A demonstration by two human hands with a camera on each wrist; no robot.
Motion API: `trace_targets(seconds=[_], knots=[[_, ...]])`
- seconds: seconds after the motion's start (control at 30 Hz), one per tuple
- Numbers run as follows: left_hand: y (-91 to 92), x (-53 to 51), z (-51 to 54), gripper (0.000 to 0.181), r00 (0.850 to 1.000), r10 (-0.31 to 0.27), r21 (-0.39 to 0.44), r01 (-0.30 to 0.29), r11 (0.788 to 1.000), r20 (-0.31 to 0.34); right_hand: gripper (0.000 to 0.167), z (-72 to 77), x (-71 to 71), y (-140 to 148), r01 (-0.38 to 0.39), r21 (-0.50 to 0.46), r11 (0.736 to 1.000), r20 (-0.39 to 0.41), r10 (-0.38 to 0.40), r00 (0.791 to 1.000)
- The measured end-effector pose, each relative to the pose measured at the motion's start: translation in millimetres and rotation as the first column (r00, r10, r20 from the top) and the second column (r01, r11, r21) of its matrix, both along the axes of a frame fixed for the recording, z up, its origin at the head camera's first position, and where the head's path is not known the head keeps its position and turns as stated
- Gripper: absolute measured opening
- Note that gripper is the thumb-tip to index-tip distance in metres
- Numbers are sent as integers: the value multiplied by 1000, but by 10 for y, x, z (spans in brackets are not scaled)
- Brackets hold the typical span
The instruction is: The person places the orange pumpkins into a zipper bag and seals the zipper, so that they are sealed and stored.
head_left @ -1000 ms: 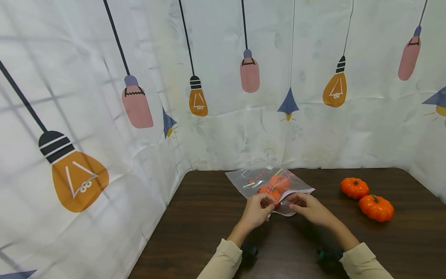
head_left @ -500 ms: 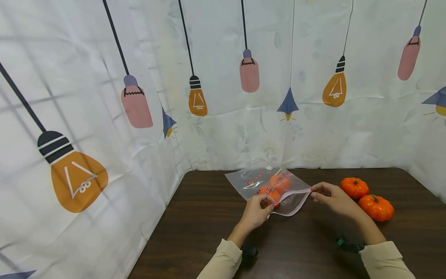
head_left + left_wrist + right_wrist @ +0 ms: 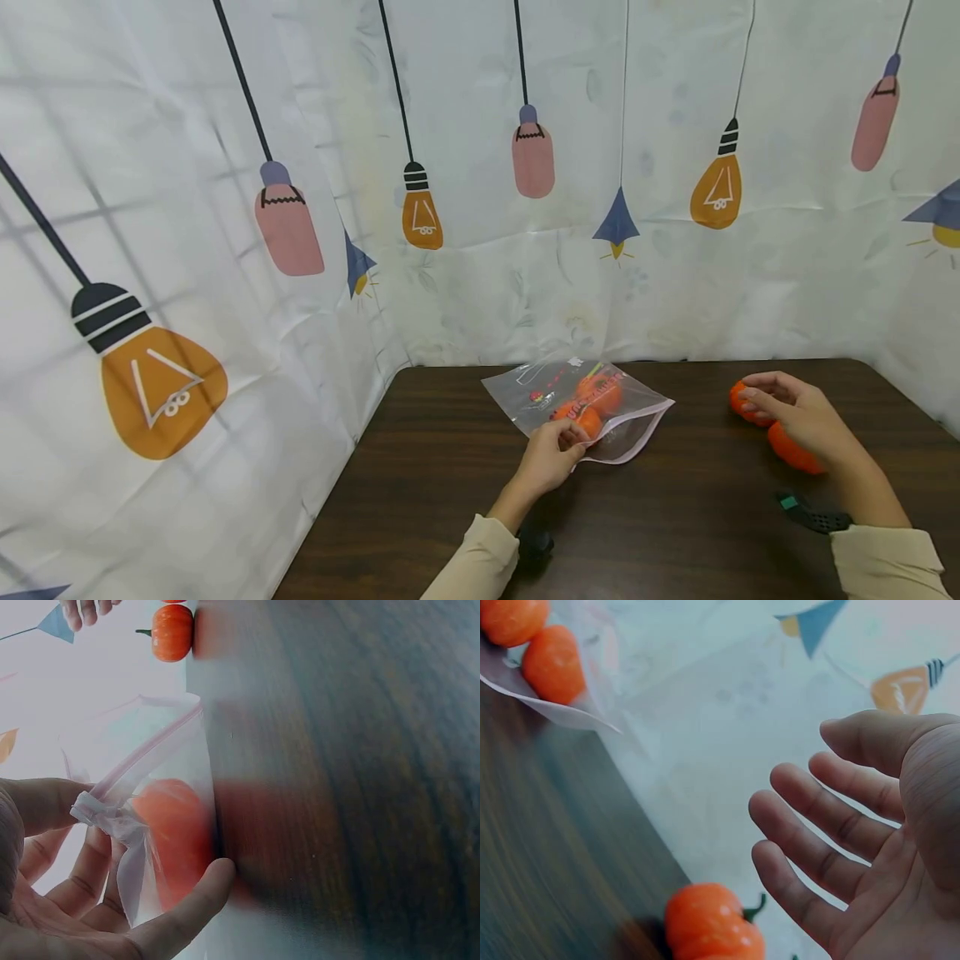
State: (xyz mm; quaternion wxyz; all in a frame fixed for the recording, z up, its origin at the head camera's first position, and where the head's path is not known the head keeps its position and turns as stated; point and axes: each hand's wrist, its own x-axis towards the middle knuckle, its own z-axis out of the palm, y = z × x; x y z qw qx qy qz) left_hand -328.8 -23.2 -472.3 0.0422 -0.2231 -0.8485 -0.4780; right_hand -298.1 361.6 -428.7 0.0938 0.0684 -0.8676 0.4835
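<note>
Left hand (image 3: 553, 458) pinches the plastic bag (image 3: 517, 388) by its mouth, orange pumpkins (image 3: 606, 393) showing inside; right hand (image 3: 797, 415) is off right of the bag, fingers loosely spread, hovering by two loose pumpkins (image 3: 789, 450); bag's on a dark table (image 3: 660, 533) btw

We count two hands: one left hand (image 3: 551, 457), one right hand (image 3: 795, 412). Sleeves (image 3: 480, 560): two. Dark items (image 3: 813, 515) by them: two. Zip bag (image 3: 532, 390): one. Loose pumpkins (image 3: 792, 451): two. Bagged pumpkins (image 3: 604, 392): we get at least two, overlap hides the rest. Table (image 3: 660, 517): one. Backdrop prints, we tally three orange bulbs (image 3: 161, 392), three pink lamps (image 3: 533, 161), four blue shades (image 3: 617, 218), one mostly cut off.
</note>
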Motion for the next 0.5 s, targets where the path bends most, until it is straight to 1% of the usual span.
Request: trace_targets(seconds=[0.1,0.27,0.37,0.5], knots=[[-6,-1,3,8,1000,-3,-4,3,1000,-1,42,20,38,87,26,-8,1000,12,-26,1000],[-9,6,8,7,1000,-3,-13,3,1000,-12,23,13,98,214,37,-83,996,18,-36,999],[-10,9,8,7,1000,-3,-18,3,1000,-15,16,-9,120,284,47,-129,990,4,-47,999],[-16,7,7,6,1000,-6,-16,6,1000,-6,13,-48,131,351,98,-174,980,-4,-100,995]])
